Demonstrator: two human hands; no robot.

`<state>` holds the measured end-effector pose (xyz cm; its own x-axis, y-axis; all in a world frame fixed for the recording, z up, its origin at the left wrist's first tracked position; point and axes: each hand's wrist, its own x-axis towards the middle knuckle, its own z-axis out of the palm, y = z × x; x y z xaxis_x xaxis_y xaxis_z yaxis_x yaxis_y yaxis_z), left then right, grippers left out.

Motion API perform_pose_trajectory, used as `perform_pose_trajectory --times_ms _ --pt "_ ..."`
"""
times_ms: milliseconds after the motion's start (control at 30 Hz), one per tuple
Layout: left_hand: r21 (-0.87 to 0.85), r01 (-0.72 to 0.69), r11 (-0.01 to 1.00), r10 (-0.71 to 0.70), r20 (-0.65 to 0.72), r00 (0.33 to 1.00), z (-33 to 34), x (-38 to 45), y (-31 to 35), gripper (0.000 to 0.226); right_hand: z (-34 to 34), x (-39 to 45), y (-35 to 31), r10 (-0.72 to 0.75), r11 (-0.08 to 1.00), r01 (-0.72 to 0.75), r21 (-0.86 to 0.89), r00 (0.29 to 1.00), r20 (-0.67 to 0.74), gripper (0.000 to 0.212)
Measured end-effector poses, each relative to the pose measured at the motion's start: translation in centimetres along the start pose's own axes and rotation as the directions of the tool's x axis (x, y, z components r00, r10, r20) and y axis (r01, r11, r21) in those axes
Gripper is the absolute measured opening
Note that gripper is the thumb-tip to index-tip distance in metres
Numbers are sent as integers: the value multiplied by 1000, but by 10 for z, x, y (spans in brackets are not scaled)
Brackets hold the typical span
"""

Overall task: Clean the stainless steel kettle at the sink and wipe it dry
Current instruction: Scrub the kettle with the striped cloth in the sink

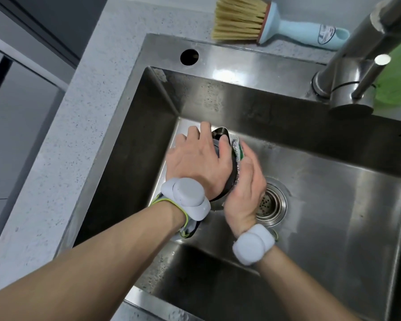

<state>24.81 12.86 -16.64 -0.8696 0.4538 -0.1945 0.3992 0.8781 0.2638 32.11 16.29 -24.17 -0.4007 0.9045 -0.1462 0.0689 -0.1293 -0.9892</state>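
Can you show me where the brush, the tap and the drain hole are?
brush [287, 27], head view, on the blue neck beside the bristles.
tap [352, 66], head view, on its steel body.
drain [270, 203], head view, on the strainer.

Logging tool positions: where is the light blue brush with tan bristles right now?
The light blue brush with tan bristles lies on the speckled grey countertop behind the steel sink's back rim, left of the steel faucet.
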Motion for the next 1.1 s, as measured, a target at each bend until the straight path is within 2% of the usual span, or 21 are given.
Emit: perform_pose_trajectory --times_ms 33,67,100,133,167,200,267,333,367,400,433,467,500,533,600,667,733,800,867,967,1100 --pt "7 3 1000 -3 1 1000 0 0 0 38 -3 9 4 215 977 -214 19 976 -37 31" --pt "13 7 1000 -7 4 1000 0 1 0 39 -6 17 7 446 895 -443 49 892 -76 27" --pt "19 7 1000 -7 7 1000 1 0 0 39 -8 22 10 611 791 -608 65 784 -105 27" --pt "25 3 1000 -3 6 1000 2 0 0 38 -7 23 9 670 741 -670 47 734 -107 27" --pt "29 1 1000 -1 2 1000 2 1 0 38 -1 22 5 639 768 -640 30 761 -111 27" --pt "30 2 1000 -2 3 1000 2 0 -1 37 3 15 -3 534 843 -537 7 837 -118 30" --pt "12 2 1000 -2 3 1000 2 2 -2 36 12 -4 -20 222 975 -223 6 968 -114 37" --pt "-8 -1 1000 1 4 1000 1 1 -1 36 11 -16 -23 -66 998 65 -27 997 -45 36" --pt "-7 -2 1000 2 4 1000 0 0 -1 36 6 -17 -15 -141 988 140 -59 990 -12 38" --pt "2 -1 1000 1 5 1000 0 1 0 37 1 -11 -7 -104 992 104 -73 995 4 39" --pt "14 2 1000 -2 7 1000 0 1 0 37 -3 -3 -3 55 996 -56 -67 998 -26 38" --pt "24 6 1000 -7 11 1000 1 1 1 37 -6 4 0 276 958 -281 -59 958 -81 35" --pt "30 7 1000 -7 13 1000 1 1 1 38 -8 10 3 459 880 -470 -60 877 -139 34" --pt "30 6 1000 -7 13 1000 2 0 1 38 -7 13 3 538 830 -553 -69 828 -158 33" --pt "22 2 1000 -2 12 1000 1 0 -1 37 3 9 -10 431 892 -443 -88 893 -129 37" --pt "-3 4 1000 -4 17 1000 1 2 -2 32 12 0 -30 182 979 -186 -83 982 -57 43" --pt "-18 7 1000 -7 21 1000 0 1 -3 28 7 2 -35 18 994 -11 -109 998 64 41" --pt "-4 7 1000 -7 24 1000 1 2 -1 28 -2 23 -35 109 985 -72 -155 965 240 33" --pt "3 15 1000 -15 24 1000 2 2 0 29 -4 53 -36 290 939 -178 -296 871 397 31" --pt "7 12 1000 -11 -8 1000 3 0 0 32 11 86 -41 459 867 -251 -431 741 491 46" --pt "-20 9 1000 -9 -27 1000 4 -1 -2 51 20 95 -36 400 898 -194 -394 733 550 53"
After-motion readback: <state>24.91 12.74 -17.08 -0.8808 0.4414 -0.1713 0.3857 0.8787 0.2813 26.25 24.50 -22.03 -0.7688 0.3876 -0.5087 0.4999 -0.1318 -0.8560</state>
